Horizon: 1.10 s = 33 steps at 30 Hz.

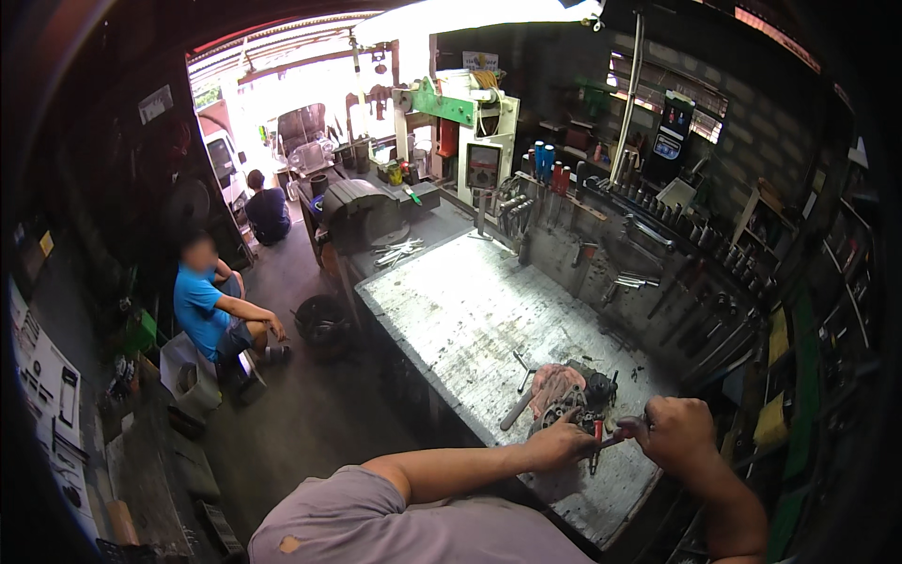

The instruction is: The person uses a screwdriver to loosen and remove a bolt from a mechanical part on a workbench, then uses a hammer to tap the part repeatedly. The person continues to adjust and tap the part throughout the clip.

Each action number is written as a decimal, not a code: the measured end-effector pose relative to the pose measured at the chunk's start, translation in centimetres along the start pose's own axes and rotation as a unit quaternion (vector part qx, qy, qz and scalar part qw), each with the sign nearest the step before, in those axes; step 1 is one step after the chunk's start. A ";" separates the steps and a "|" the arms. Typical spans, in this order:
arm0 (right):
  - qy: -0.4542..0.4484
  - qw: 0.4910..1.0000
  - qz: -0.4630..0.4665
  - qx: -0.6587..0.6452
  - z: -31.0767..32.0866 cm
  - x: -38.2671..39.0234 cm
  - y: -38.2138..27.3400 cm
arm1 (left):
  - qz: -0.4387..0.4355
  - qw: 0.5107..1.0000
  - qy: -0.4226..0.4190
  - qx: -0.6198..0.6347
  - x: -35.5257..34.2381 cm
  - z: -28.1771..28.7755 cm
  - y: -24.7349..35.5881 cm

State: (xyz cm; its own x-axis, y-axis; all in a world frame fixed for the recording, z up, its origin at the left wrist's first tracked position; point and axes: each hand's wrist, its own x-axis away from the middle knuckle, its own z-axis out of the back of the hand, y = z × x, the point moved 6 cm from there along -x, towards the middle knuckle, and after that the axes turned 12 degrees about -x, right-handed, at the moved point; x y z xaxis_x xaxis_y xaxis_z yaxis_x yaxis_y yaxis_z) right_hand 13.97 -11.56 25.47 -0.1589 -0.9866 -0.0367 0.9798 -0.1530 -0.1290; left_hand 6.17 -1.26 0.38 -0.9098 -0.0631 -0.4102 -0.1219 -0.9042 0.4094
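My left hand point(564, 444) lies against a greasy round metal machine part point(562, 414) near the bench's front end, its fingers gripping the part's edge. Close to its fingertips is a small red piece point(598, 430). To its right, my right hand point(680, 434) is closed in a fist around a tool with a dark reddish handle point(624, 431). That tool points left toward the machine part; its tip is hard to make out. A stained pinkish rag point(558, 385) lies just beyond the part, beside a dark metal component point(599, 387).
A dark-handled tool point(516, 412) and a small metal wrench point(523, 371) lie on the worn metal-topped bench point(460, 310). Hand tools hang along the right-hand rack point(648, 230). A large vise point(362, 211) stands at the far end. One person point(202, 296) sits left; another point(268, 211) crouches farther back.
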 end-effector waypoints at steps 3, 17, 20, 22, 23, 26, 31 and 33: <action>0.027 0.998 0.056 -0.007 0.1 -0.3 -0.6 | 0.003 1.000 -0.007 0.007 0.0 -0.3 -0.2; 0.049 0.994 0.028 -0.094 1.1 -0.5 -0.5 | -0.015 0.999 0.023 0.030 0.0 -0.3 -0.3; 0.073 0.994 0.034 -0.068 1.2 -0.2 -0.4 | -0.015 0.999 0.019 0.037 -0.1 -0.3 -0.2; 0.110 0.975 0.118 -0.154 1.7 0.2 -1.1 | -0.002 0.998 0.036 0.044 -0.1 -0.1 -0.2; 0.099 0.976 0.120 -0.156 1.5 0.2 -1.1 | -0.009 0.998 0.044 0.042 -0.1 0.1 -0.1; 0.061 0.997 0.017 -0.051 0.4 0.2 -0.1 | -0.009 0.998 0.047 0.026 0.0 0.1 0.3; 0.113 0.979 0.094 -0.141 0.6 0.5 -1.0 | -0.003 0.996 0.065 0.061 0.0 0.4 0.3; 0.083 0.976 0.061 -0.192 0.4 0.5 -0.6 | -0.010 0.997 0.066 0.048 0.0 0.4 0.3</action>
State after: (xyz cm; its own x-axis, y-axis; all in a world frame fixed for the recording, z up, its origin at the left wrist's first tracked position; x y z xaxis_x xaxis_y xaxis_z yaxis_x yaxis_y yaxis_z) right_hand 13.37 -11.94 25.89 -0.0921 -0.9686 -0.2309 0.8799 0.0294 -0.4742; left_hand 5.99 -1.39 0.84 -0.8469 -0.1062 -0.5210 -0.1836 -0.8612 0.4739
